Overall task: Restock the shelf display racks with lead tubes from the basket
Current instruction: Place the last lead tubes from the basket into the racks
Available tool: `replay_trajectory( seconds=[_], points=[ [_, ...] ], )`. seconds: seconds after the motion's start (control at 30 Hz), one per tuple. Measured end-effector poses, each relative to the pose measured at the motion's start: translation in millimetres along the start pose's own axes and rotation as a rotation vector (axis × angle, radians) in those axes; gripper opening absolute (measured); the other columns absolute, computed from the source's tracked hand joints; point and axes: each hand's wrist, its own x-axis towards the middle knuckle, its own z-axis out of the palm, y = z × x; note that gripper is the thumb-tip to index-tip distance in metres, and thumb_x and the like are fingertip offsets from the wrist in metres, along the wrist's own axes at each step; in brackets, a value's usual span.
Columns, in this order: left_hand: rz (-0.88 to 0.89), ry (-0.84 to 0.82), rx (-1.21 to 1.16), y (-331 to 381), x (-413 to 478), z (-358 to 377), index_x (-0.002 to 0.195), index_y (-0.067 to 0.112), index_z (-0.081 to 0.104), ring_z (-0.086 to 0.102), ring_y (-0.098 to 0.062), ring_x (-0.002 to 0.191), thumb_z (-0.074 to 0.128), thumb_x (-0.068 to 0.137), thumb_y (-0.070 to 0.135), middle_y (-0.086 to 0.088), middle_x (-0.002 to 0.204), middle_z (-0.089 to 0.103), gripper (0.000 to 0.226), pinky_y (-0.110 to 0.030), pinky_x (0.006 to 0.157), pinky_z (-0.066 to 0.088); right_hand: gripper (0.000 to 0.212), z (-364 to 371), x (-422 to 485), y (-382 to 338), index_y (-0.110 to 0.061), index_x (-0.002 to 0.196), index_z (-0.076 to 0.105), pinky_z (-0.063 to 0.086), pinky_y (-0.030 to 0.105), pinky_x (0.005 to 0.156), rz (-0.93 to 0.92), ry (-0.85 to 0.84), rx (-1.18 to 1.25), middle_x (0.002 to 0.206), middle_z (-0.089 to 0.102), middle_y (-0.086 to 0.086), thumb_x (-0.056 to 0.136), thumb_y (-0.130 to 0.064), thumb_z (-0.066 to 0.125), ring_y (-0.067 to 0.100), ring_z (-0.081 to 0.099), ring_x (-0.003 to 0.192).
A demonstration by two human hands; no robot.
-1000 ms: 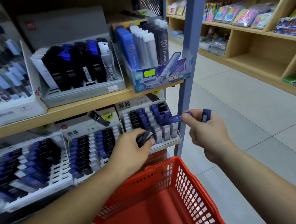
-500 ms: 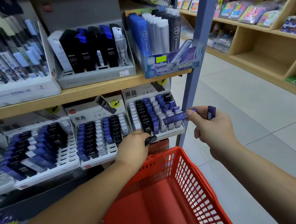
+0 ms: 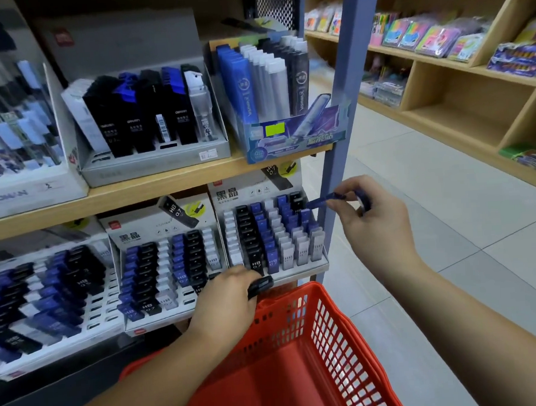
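A blue lead tube (image 3: 321, 200) is pinched at its rear end between thumb and forefinger of the right hand (image 3: 374, 218). Its free tip hangs over the back right corner of the rightmost display rack (image 3: 275, 243), close to the blue upright post (image 3: 338, 110) that bounds that side. A second blue tube (image 3: 365, 199) is tucked among that hand's other fingers, making two there. The left hand (image 3: 227, 298) curls round a dark tube (image 3: 260, 285) at the same rack's front lip; whether it holds more than one cannot be told. Three tiered racks stand side by side on the lower shelf; the middle rack (image 3: 170, 268) and the left rack (image 3: 46, 294) show bare slots toward the front. The red basket (image 3: 338, 349) sits just below the racks' front edge, its rim near the left hand. Right of the post lies open tiled floor (image 3: 450, 223).
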Motion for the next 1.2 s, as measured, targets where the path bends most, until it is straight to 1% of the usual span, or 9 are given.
replay_trajectory(
  seconds=[0.07,0.2,0.3,0.47,0.6,0.73,0.87,1.0,1.2],
  points=[
    [0.028,0.023,-0.101,3,3,-5,0.108,0.026,0.078,0.066,-0.012,0.089,0.079,0.087,0.015,0.012,0.096,0.068,0.023,-0.03,0.078,0.055,0.017,6,6,2,-0.035,0.091,0.064,0.051,0.036,0.068,-0.035,-0.02,-0.045,0.082,0.067,-0.028,0.094,-0.022,0.074,0.005,0.059,0.074],
    [0.099,0.132,-0.27,20,18,-26,0.101,0.023,0.078,0.063,0.0,0.084,0.081,0.088,0.016,0.018,0.091,0.066,0.014,-0.015,0.074,0.049,0.009,21,14,15,-0.03,0.094,0.071,0.056,0.044,0.073,-0.004,-0.062,-0.083,0.085,0.072,-0.011,0.093,-0.022,0.075,0.02,0.064,0.079],
    [0.023,0.218,-0.321,23,41,-36,0.096,0.021,0.077,0.062,0.001,0.074,0.077,0.091,0.019,0.018,0.085,0.064,0.005,-0.019,0.064,0.048,0.008,29,17,24,-0.028,0.096,0.075,0.057,0.045,0.076,0.028,-0.053,-0.073,0.087,0.075,-0.008,0.094,-0.021,0.074,0.021,0.068,0.082],
    [-0.023,0.294,-0.279,13,71,-37,0.088,0.02,0.075,0.058,-0.008,0.071,0.077,0.091,0.02,0.01,0.077,0.064,0.004,-0.029,0.064,0.05,0.015,40,19,32,-0.032,0.107,0.075,0.058,0.043,0.074,-0.032,-0.089,-0.2,0.094,0.078,-0.003,0.1,-0.023,0.066,0.025,0.069,0.085],
    [-0.017,0.268,-0.287,12,85,-38,0.089,0.022,0.075,0.06,-0.009,0.069,0.076,0.092,0.025,0.01,0.076,0.064,0.004,-0.031,0.063,0.052,0.017,51,21,34,-0.035,0.111,0.074,0.057,0.041,0.073,-0.016,-0.105,-0.288,0.097,0.077,0.0,0.1,-0.027,0.064,0.029,0.068,0.086],
    [0.064,0.222,-0.298,18,98,-35,0.101,0.019,0.079,0.064,-0.014,0.082,0.078,0.09,0.025,0.006,0.089,0.068,0.013,-0.032,0.075,0.054,0.02,60,26,30,-0.035,0.116,0.074,0.058,0.04,0.079,0.07,-0.143,-0.316,0.107,0.077,-0.001,0.102,-0.032,0.061,0.027,0.068,0.096],
    [0.142,0.105,-0.363,39,120,-30,0.108,0.023,0.079,0.065,-0.014,0.091,0.08,0.087,0.022,0.006,0.096,0.07,0.021,-0.03,0.083,0.053,0.018,57,29,31,-0.032,0.111,0.078,0.059,0.043,0.08,0.123,-0.141,-0.2,0.1,0.078,-0.005,0.099,-0.029,0.064,0.022,0.07,0.094],
    [0.128,-0.005,-0.336,53,140,-28,0.105,0.028,0.077,0.066,-0.016,0.089,0.079,0.086,0.021,0.006,0.094,0.074,0.02,-0.035,0.082,0.055,0.012,55,28,32,-0.026,0.101,0.078,0.058,0.043,0.076,0.14,-0.12,-0.142,0.088,0.075,-0.005,0.098,-0.026,0.066,0.02,0.068,0.085],
    [0.111,-0.052,-0.317,49,154,-23,0.09,0.029,0.065,0.063,-0.021,0.081,0.079,0.084,0.024,0.005,0.081,0.067,0.016,-0.042,0.075,0.056,0.015,46,25,23,-0.023,0.1,0.079,0.055,0.03,0.077,0.187,-0.154,0.0,0.087,0.075,-0.014,0.1,-0.018,0.065,0.005,0.066,0.086]
  ],
)
